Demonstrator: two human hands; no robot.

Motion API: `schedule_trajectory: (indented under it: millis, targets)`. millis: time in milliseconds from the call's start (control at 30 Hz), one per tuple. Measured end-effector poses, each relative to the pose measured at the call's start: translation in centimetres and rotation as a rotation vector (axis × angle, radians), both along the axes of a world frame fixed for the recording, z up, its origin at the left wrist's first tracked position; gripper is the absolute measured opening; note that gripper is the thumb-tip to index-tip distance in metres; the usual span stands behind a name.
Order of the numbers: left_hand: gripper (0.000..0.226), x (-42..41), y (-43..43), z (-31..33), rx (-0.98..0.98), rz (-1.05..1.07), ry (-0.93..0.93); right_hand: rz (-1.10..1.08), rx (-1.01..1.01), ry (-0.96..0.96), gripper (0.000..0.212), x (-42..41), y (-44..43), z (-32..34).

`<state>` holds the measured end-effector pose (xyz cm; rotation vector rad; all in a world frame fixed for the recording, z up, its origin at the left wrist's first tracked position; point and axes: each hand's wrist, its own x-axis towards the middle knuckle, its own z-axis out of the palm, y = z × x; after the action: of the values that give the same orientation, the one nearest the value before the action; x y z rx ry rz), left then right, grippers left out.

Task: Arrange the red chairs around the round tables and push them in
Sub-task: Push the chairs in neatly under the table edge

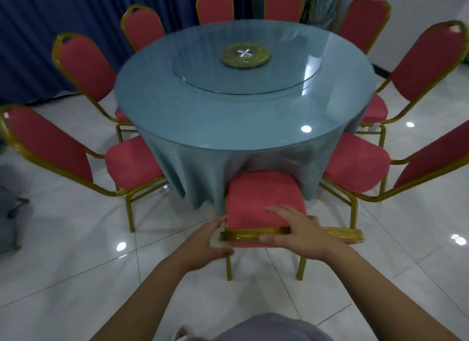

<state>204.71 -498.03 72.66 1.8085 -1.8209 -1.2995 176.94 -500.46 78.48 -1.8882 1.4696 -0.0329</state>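
The left hand and right hand both grip the red chair at 6 o'clock of the round counter.

9 red chairs, 1 round worktop, 1 blue tablecloth, 1 glass turntable, 1 gold disc at its centre, 2 hands, 1 dark blue curtain, 1 tiled floor

The left forearm and right forearm are bare along their whole visible length. The left grip and right grip are bare hands with short fingernails. At the bottom edge shows a dull grey-blue fabric garment, soft, rounded and faintly creased.
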Motion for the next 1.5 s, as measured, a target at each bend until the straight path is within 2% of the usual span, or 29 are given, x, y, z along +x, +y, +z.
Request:
schedule_trajectory:
  millis: [100, 167, 200, 233, 333, 500, 600, 700, 800, 867, 933, 1000, 1167, 1267, 1500]
  targets:
    - [0.088, 4.2, 1.1, 0.0, -0.019, 0.077, 0.013, 0.149, -0.101, 0.266, 0.088, 4.9, -0.4, -0.6]
    - [0.085, 6.5, 2.0, -0.3, -0.004, 0.071, -0.011, 0.269, -0.213, 0.542, 0.057, 7.6, -0.4, -1.9]
    - [0.084, 7.2, 2.3, -0.4, 0.010, 0.041, -0.015, 0.241, -0.264, 0.614, 0.039, 8.4, -0.5, -2.6]
    - [0.082, 7.7, 2.6, -0.6, 0.017, 0.001, -0.003, 0.188, -0.288, 0.646, 0.028, 8.8, -0.5, -3.1]
    - [0.080, 8.0, 2.5, -1.0, 0.002, -0.116, 0.007, 0.143, -0.269, 0.695, 0.023, 8.9, -0.6, -3.5]
    - [0.096, 8.0, 1.9, -1.3, -0.016, -0.244, -0.060, 0.141, -0.258, 0.612, 0.015, 11.1, 1.5, -2.7]
    - [0.097, 7.5, 2.1, -2.5, -0.009, -0.331, -0.074, 0.129, -0.220, 0.559, 0.020, 13.6, 4.3, -2.4]
    - [0.075, 6.5, 3.0, -4.0, 0.021, -0.427, -0.046, 0.137, -0.191, 0.517, 0.026, 15.1, 7.0, -2.0]
    - [0.057, 5.9, 3.5, -4.7, -0.011, -0.432, -0.030, 0.115, -0.108, 0.482, 0.029, 14.0, 8.0, -0.3]
    - [0.053, 5.8, 3.5, -4.6, -0.015, -0.428, -0.026, 0.019, -0.054, 0.534, 0.047, 10.8, 8.5, 0.2]
    - [0.050, 5.1, 3.5, -4.4, -0.002, -0.400, -0.021, -0.159, -0.041, 0.528, 0.068, 6.3, 9.4, -0.3]
    - [0.052, 4.1, 4.0, -4.2, -0.001, -0.324, -0.025, -0.279, -0.050, 0.486, 0.073, 2.7, 10.1, -1.3]
    - [0.037, 2.9, 3.4, -4.1, -0.053, -0.243, -0.063, -0.228, -0.121, 0.359, 0.047, 0.1, 8.1, -4.5]
    - [0.026, 2.6, 1.6, -3.7, -0.037, -0.193, -0.074, -0.218, -0.191, 0.330, 0.042, -0.6, 5.6, -5.1]
    - [0.037, 1.2, -4.3, -2.0, -0.059, 0.074, -0.081, -0.221, -0.291, 0.282, 0.042, -0.4, -1.7, -5.9]
